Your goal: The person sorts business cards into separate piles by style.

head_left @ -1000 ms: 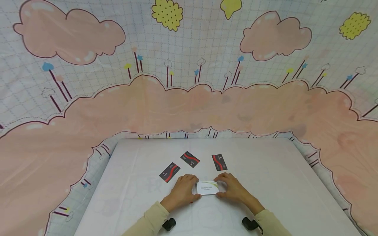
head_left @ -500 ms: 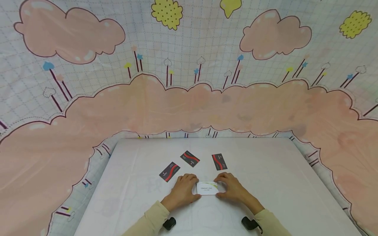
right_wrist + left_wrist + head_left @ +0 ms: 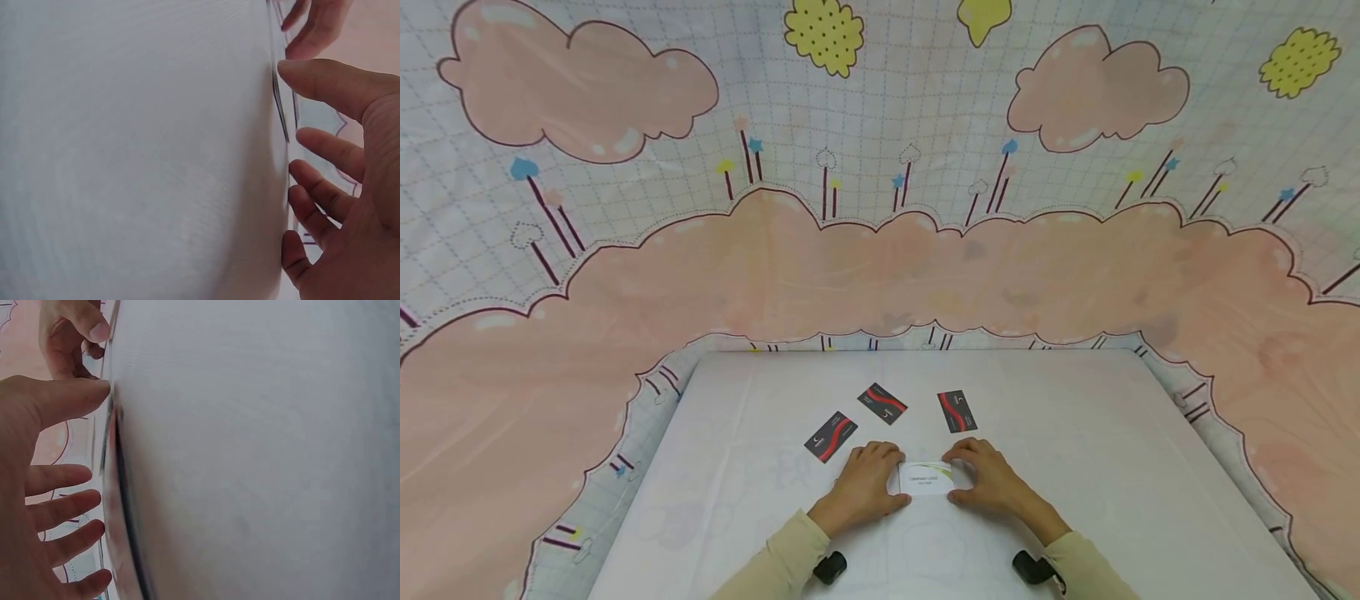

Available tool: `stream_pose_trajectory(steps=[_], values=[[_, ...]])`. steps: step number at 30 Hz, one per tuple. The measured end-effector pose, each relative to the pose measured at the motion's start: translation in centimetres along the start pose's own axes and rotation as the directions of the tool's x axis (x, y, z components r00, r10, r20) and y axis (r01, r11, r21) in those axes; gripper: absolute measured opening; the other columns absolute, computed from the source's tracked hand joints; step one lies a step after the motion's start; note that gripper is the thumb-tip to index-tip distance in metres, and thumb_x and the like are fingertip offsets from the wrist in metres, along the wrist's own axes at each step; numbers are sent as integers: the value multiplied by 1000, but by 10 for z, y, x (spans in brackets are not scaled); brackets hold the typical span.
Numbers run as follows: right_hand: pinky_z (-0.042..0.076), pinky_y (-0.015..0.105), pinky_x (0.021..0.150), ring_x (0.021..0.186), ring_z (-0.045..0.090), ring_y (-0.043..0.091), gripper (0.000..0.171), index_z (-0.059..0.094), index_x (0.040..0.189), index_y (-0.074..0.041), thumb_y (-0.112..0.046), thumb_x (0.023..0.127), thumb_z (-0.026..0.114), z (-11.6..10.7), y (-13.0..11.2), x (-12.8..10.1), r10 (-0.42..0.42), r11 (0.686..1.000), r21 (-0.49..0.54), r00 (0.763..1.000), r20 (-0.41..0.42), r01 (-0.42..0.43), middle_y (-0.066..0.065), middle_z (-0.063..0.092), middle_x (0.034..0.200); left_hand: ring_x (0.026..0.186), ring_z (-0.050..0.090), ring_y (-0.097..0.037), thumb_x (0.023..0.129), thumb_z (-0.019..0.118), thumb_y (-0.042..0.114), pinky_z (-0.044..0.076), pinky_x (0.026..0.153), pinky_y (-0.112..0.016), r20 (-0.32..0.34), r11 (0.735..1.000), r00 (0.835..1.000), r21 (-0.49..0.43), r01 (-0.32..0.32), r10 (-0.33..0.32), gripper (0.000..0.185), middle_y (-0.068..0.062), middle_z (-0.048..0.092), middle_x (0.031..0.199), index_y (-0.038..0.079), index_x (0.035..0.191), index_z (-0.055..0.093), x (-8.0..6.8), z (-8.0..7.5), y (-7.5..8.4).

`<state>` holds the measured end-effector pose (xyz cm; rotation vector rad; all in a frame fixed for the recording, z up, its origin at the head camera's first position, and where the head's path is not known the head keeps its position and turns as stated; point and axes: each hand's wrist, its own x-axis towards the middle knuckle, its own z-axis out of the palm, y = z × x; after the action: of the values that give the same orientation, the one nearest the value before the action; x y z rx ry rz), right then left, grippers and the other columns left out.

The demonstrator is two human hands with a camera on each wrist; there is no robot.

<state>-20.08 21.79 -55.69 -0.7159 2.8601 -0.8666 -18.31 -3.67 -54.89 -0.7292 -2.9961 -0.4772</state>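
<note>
Three dark cards with red swooshes are lying face up on the white desk, toward the middle between its back and front edges: the left dark card is sitting nearest the desk's left side, the middle dark card a little farther back, the right dark card well apart from it. Just in front of them, nearer the front edge and about midway between the side edges, a white card with small print and a green-yellow stripe is lying flat. The left hand is resting on the desk at the card's left short edge, thumb at the near corner, fingers curling over the far corner and pinching it. The right hand is doing the same at the right short edge, thumb and fingertips closing on the card from both sides. In the left wrist view the thumb tip is pressing a thin card edge against the white surface, the other fingers spreading loosely. In the right wrist view the thumb is touching the card edge likewise, fingers bending toward the surface. Cream sleeves are covering both forearms. A cloth with pink clouds is hanging behind and around the desk.
</note>
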Motion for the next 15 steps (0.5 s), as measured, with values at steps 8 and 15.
stream_pose_trajectory(steps=[8, 15], values=[[46, 53, 101, 120, 54, 28, 48, 67, 117, -15, -24, 74, 85, -11, -6, -3, 15, 998, 54, 1000, -27, -13, 4, 59, 124, 125, 53, -21, 81, 76, 45, 45, 102, -44, -105, 999, 994, -31, -21, 17, 53, 0, 60, 131, 16, 124, 64, -2, -18, 3], [46, 57, 101, 123, 54, 31, 47, 64, 121, -15, -25, 78, 82, -24, -19, -3, 20, 991, 136, 997, -78, -9, 4, 59, 127, 121, 56, -22, 80, 78, 37, 48, 100, -44, -255, 995, 966, -77, -58, 37, 46, -2, 62, 126, 14, 118, 65, -7, -39, -1]])
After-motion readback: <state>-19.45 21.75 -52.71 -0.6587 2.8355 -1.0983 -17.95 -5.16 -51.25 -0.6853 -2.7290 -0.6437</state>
